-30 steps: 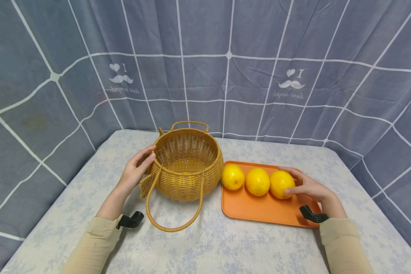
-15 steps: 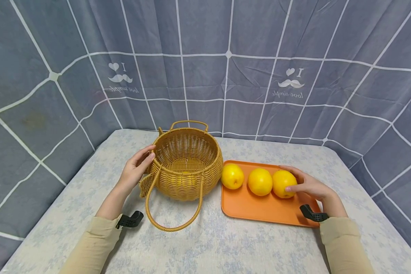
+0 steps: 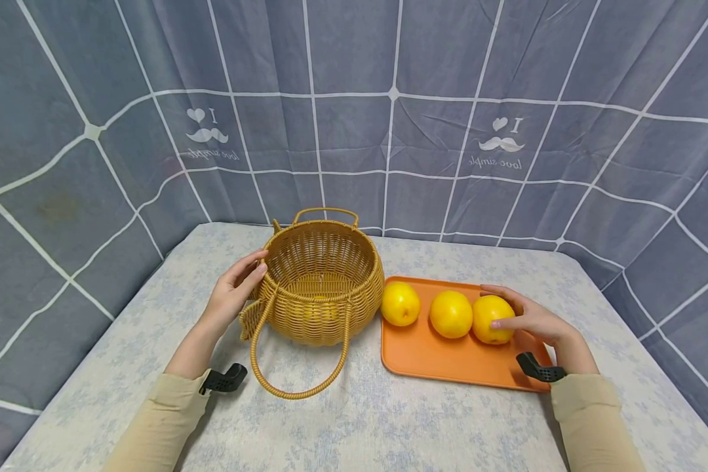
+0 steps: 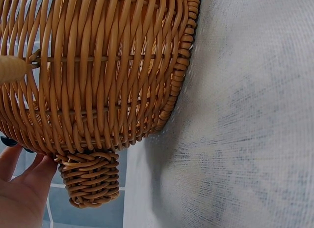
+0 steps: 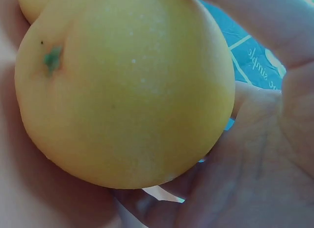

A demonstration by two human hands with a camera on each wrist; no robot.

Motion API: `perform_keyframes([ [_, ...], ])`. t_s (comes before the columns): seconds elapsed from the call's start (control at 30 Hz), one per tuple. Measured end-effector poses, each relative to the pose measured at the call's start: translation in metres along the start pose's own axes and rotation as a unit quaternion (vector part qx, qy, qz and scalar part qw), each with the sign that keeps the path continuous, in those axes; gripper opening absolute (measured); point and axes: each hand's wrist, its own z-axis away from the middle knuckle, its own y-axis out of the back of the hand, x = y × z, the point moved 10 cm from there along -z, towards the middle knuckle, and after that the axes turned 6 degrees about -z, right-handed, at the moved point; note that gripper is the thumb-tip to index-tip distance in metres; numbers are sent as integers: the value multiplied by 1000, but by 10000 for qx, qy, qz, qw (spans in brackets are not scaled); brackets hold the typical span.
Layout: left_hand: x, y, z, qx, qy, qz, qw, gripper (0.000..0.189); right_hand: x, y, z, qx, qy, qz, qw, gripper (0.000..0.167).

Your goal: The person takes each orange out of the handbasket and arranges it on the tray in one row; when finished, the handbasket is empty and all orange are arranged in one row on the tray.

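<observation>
A woven wicker basket [image 3: 321,324] stands left of centre, with its mouth facing up. My left hand [image 3: 233,295] holds the basket's left rim between fingers and thumb. In the left wrist view, its fingers [image 4: 41,176] touch the basket beside a short woven stub [image 4: 91,181]. Three oranges sit in a row on an orange tray [image 3: 442,364]. Around the rightmost orange [image 3: 488,318] curl the fingers and thumb of my right hand [image 3: 533,321]. The middle orange [image 3: 451,314] is right beside it, and the left orange [image 3: 400,304] stands apart near the basket.
One basket handle [image 3: 297,395] droops toward me on the patterned tablecloth [image 3: 366,426]; the other handle [image 3: 327,210] stands at the back. A yellow patch shows through the basket's near wall. Behind the table hangs a grey-blue curtain [image 3: 354,137] with white lines.
The rightmost and middle oranges have shifted slightly right on the tray, widening the gap to the left orange. My left hand and the basket have stayed in place.
</observation>
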Motion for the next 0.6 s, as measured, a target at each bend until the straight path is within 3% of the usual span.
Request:
perform_keyframes([
  [0.6, 1, -1, 0, -23, 18, 5, 10000, 47, -11, 14, 8, 183, 25, 268, 9995, 63],
])
